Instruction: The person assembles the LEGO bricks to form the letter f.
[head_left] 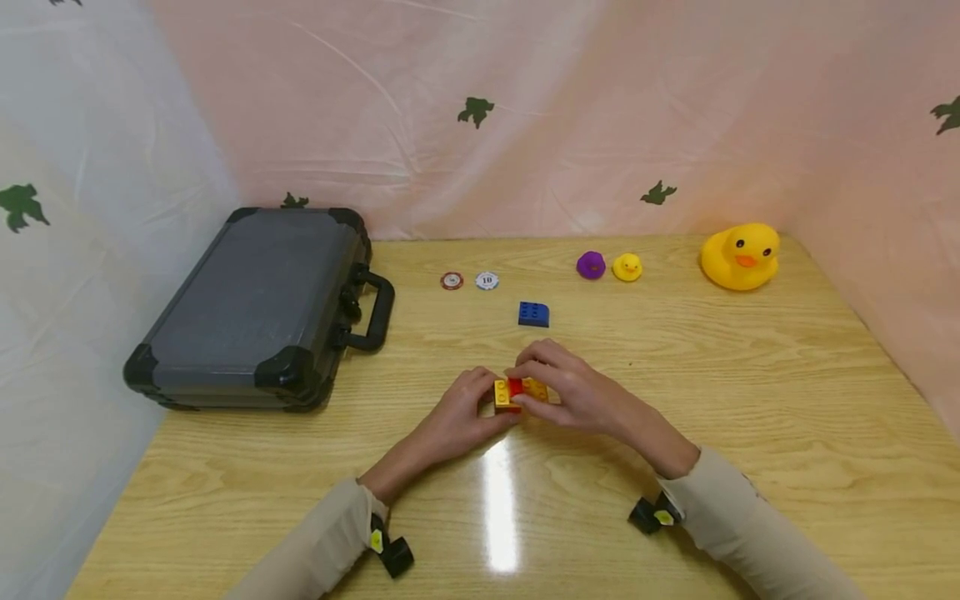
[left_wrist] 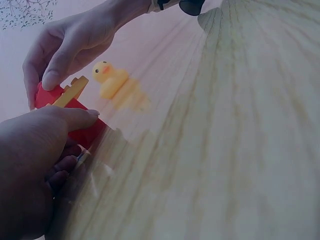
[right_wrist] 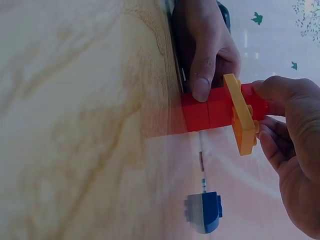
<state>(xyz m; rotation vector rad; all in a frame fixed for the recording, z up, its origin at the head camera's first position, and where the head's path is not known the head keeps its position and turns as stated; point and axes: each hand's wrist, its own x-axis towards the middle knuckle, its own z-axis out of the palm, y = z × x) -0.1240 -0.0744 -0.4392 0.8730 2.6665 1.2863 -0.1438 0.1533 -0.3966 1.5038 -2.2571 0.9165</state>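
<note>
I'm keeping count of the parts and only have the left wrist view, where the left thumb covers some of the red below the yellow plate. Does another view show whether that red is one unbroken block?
Observer: It isn't unbroken; the right wrist view shows a seam across the red part below the yellow plate.
Operator: I also see one yellow duck. Are there others?
Observer: Yes, the head view shows a purple duck and a small yellow duck side by side, left of it.
Operator: And what is at the far left of the table?
Observer: A closed gray case lying flat, its black handle on the right.
</note>
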